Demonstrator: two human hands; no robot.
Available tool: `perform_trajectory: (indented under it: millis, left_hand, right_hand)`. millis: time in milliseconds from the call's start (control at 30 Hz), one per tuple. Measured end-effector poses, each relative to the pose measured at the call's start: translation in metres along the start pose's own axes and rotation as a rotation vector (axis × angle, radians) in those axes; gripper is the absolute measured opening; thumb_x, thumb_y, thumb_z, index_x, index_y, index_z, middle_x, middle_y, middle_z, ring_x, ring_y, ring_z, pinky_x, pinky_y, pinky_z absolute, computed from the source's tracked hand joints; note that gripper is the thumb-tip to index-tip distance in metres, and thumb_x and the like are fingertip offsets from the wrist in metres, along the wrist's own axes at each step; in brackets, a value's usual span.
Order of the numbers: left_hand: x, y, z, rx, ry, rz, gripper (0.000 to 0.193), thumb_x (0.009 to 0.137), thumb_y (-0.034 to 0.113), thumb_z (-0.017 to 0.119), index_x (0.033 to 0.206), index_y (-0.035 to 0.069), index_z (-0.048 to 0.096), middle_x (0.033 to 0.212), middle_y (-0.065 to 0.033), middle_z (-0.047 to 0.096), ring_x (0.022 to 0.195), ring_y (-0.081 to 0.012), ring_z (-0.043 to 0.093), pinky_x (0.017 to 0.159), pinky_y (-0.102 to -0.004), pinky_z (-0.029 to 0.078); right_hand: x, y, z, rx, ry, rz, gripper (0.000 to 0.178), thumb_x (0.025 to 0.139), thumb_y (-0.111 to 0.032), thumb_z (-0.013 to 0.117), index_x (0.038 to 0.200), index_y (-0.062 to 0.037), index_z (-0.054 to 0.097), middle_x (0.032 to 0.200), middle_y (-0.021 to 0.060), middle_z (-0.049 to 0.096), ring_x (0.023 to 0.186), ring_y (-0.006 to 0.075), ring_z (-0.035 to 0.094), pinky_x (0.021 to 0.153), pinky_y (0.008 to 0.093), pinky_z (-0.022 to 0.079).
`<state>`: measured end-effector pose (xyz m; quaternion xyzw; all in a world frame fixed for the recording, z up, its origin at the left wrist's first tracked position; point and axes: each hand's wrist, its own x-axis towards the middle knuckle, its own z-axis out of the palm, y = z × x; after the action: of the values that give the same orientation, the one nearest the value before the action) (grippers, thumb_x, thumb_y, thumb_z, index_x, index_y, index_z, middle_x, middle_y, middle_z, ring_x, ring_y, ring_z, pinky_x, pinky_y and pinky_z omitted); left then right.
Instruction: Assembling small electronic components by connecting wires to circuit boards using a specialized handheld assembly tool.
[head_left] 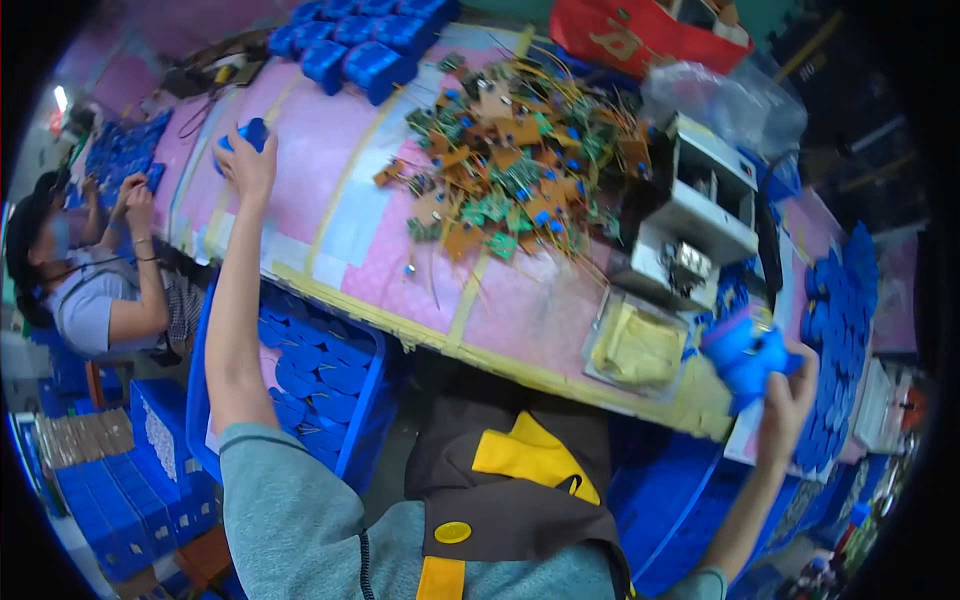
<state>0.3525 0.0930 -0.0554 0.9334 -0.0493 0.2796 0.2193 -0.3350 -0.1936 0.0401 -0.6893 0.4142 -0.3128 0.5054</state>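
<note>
My left hand (250,172) reaches out over the far left of the table, its fingers closed around a small blue plastic part (257,131). At the right, my right hand (790,402) grips a larger blue plastic housing (742,352), held up near the table's right front corner. The housing is blurred, so its details do not show. Between my hands, a large heap of small circuit boards (520,165), green and brown with thin wires, lies on the pink-and-yellow table (520,310). Several blue housings (375,65) stand in rows at the far edge.
A white metal device (710,215) stands right of the heap, beside a shallow tray with a yellow pad (640,345). Behind are a red bag (650,35) and clear plastic (730,100). A blue bin (365,410) holds flat blue parts. A co-worker (100,280) sits at left.
</note>
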Motion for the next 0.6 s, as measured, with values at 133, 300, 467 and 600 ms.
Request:
perform_trajectory:
  millis: [133,300,467,600]
  left_hand:
    - [-0.097,0.075,-0.076,-0.807,-0.779,0.508,0.051,0.085,0.015,0.07,0.132,0.005,0.052,0.14,-0.0187,0.045,0.135,-0.0377,0.037,0.109,-0.0462,0.033]
    - [-0.201,0.155,-0.178,-0.731,-1.077,1.213,0.076,0.075,0.036,0.079,0.135,0.005,0.044,0.138,-0.0237,0.042,0.124,-0.0415,0.045,0.103,-0.0453,0.04]
    - [-0.214,0.153,-0.173,-0.497,-0.913,1.353,0.089,0.055,0.015,0.087,0.13,0.0,0.042,0.132,-0.0215,0.046,0.123,-0.0412,0.046,0.101,-0.0454,0.043]
    - [-0.215,0.151,-0.174,-0.423,-0.924,1.356,0.088,0.051,0.009,0.086,0.128,0.001,0.044,0.13,-0.0192,0.049,0.122,-0.0385,0.048,0.098,-0.0429,0.045]
  right_hand:
    - [-0.026,-0.007,0.146,0.079,-0.132,-0.115,0.052,0.069,-0.007,0.072,0.115,-0.0073,0.047,0.117,0.0071,0.05,0.11,0.0178,0.05,0.096,0.0318,0.042]
    - [-0.017,0.017,0.245,-0.104,-0.173,-0.36,0.049,0.07,-0.007,0.082,0.102,-0.0071,0.045,0.102,0.0069,0.047,0.096,0.0181,0.05,0.08,0.0284,0.046]
    - [-0.025,0.034,0.282,0.016,-0.358,-0.339,0.059,0.066,0.007,0.071,0.114,-0.0058,0.041,0.112,0.0125,0.044,0.093,0.0233,0.054,0.076,0.0302,0.05]
    - [-0.013,0.026,0.288,-0.016,-0.279,-0.539,0.096,0.061,0.011,0.067,0.144,-0.0043,0.022,0.14,0.0205,0.034,0.117,0.0358,0.052,0.096,0.0398,0.047]
